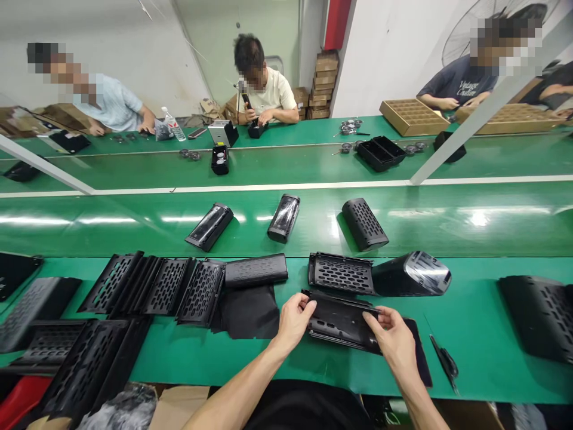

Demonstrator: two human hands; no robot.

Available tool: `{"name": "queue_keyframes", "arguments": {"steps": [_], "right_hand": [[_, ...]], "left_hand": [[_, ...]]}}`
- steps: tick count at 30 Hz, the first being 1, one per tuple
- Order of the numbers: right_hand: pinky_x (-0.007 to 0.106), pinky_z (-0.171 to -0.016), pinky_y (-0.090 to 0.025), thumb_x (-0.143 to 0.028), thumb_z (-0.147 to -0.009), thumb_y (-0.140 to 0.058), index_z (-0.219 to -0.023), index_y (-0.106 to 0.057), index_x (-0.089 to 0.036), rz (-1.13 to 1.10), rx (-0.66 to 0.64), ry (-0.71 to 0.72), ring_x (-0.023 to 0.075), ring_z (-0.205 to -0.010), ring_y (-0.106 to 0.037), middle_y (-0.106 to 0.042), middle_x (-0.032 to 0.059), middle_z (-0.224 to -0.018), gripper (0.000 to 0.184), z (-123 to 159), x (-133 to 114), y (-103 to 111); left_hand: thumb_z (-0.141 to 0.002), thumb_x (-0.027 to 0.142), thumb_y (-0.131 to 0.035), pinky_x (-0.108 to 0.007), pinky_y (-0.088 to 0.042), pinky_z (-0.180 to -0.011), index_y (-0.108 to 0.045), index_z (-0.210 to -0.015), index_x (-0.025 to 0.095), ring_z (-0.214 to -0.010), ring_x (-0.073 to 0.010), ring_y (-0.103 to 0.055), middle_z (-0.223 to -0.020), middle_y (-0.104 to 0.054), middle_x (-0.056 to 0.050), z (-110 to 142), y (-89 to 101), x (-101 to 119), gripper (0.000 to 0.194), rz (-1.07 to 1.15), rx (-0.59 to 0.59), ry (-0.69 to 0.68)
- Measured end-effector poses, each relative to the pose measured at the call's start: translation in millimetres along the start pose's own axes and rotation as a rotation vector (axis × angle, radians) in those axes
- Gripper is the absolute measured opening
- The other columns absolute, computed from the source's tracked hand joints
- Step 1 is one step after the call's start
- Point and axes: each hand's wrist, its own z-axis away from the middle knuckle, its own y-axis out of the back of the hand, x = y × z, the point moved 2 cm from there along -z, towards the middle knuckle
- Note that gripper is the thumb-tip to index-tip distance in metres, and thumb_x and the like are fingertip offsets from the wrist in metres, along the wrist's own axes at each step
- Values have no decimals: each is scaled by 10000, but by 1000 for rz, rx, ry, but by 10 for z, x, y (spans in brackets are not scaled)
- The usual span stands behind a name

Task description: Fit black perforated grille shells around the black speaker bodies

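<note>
A black, curved plastic housing panel (342,319) is gripped at both ends above the near edge of the green table (474,322). The left hand (293,319) is closed on the panel's left end, with the thumb laid over its top edge and the fingers curled beneath. The right hand (394,337) is clamped on the right end, the thumb and forefinger pinched on the upper rim. The panel is held slightly tilted, partly over a flat sheet of black fabric (421,358) that lies on the table under the right hand.

Just behind the panel, a black perforated grille panel (340,273) lies flat, and a glossy black rounded speaker shell (412,273) rests against its right side. To the left, a black rectangular cloth-covered piece (255,270) is set above a second dark fabric sheet (250,312). Further left, a row of black perforated grilles (156,286) is leaned overlapping, and more are stacked near the table's left near corner. A small pair of black scissors (445,361) lies near the near edge, to the right of the right hand.

On the shiny green conveyor belt (447,221) beyond, three black speaker bodies (283,218) are spaced apart. Across the belt, other people are seated at the far table.
</note>
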Motion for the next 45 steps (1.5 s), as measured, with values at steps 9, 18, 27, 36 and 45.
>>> {"name": "queue_keyframes", "arguments": {"steps": [9, 18, 27, 36, 45], "right_hand": [[298, -597, -488, -640, -607, -902, -889, -681, -229, -390, -238, -110, 192, -682, -588, -666, -4, -798, 545, 255, -505, 115], [215, -495, -443, -477, -605, -990, -1040, -747, -234, -570, -350, -231, 109, -561, -487, -644, -44, -757, 555, 384, -653, 81], [174, -475, -391, -489, -694, -964, -1079, -712, -254, -549, -411, -196, 86, -567, -422, -604, -63, -750, 517, 488, -717, 105], [174, -691, -522, -458, -668, -984, -1119, -707, -265, -565, -352, -218, 154, -864, -600, -674, -21, -973, 564, 495, -635, 118], [264, -658, -533, -526, -737, -909, -1149, -732, -239, -461, -622, -210, 250, -925, -689, -749, 92, -1199, 533, 641, -910, 147]], "left_hand": [[-850, 483, -715, -225, -455, -468, -495, -870, 227, -518, -95, -437, -663, -439, 84, 123, 307, 406, 338, 470, -150, 160], [-806, 346, -768, -196, -518, -386, -523, -1055, 204, -557, -84, -549, -845, -596, 35, 361, 620, 607, 377, 737, -243, 221], [-857, 505, -765, -197, -510, -340, -533, -994, 202, -479, -78, -524, -732, -538, 60, 376, 660, 565, 406, 706, -183, 209], [-845, 440, -811, -209, -555, -382, -603, -1081, 174, -542, -87, -601, -887, -634, -3, 394, 753, 591, 413, 795, -276, 105], [-905, 453, -764, -277, -624, -482, -623, -1164, 173, -623, -117, -657, -1172, -664, -102, 425, 903, 682, 407, 749, -266, -14]]}}
